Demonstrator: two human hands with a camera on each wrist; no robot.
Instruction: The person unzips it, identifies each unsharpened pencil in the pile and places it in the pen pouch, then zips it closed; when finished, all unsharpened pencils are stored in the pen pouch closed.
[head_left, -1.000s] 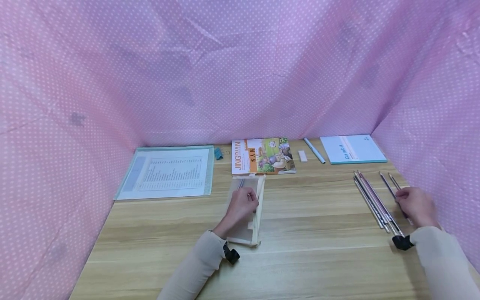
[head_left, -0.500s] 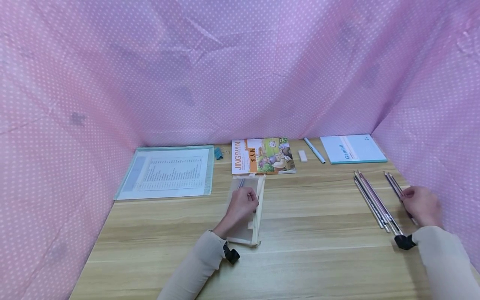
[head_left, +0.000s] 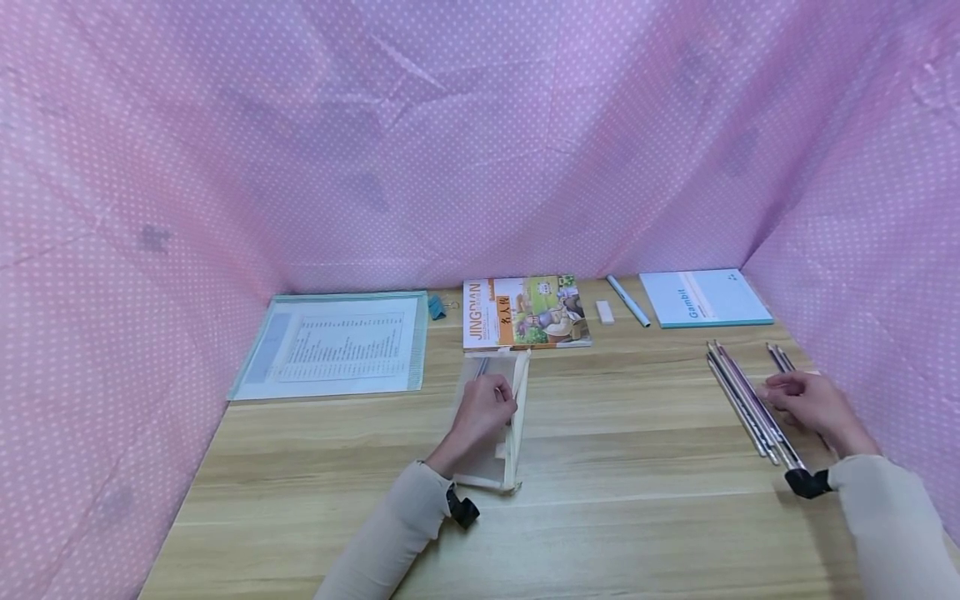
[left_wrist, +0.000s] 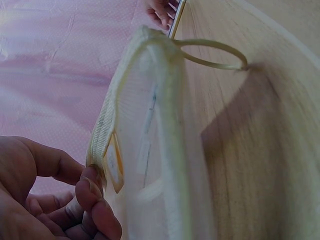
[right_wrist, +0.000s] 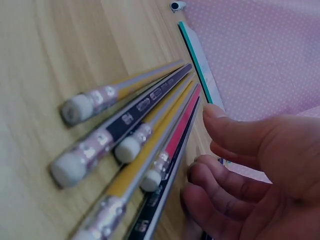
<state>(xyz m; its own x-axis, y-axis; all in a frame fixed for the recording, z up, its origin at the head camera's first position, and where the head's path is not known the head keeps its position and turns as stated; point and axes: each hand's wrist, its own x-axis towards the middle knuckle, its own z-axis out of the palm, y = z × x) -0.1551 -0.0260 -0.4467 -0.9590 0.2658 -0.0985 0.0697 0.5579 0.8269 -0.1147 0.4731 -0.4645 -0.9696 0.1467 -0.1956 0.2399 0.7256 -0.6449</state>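
Observation:
My left hand [head_left: 483, 410] pinches the pale zip edge of a see-through mesh pencil pouch [head_left: 522, 375], which lies in the middle of the table. In the left wrist view the pouch's zip [left_wrist: 102, 130] is between thumb and fingers, and slim things show dimly through the mesh. My right hand [head_left: 813, 408] hovers just right of a bundle of several pencils [head_left: 738, 400], thumb apart from the loosely bent fingers, nothing between them. In the right wrist view the eraser-tipped pencils [right_wrist: 150, 105] are yellow, black and red. Two more pencils [head_left: 780, 358] lie partly hidden under that hand.
Along the back lie a paper-filled document folder [head_left: 345, 346], a teal binder clip [head_left: 437, 307], an illustrated book [head_left: 528, 312], a white eraser [head_left: 605, 312], a light-blue pen [head_left: 628, 301] and a Gambit notebook [head_left: 705, 297]. Pink dotted cloth [head_left: 480, 150] walls the table in.
My right hand brought the two right-hand pencils together, then released them and moved left toward the bundle. The left hand and the pouch have stayed put.

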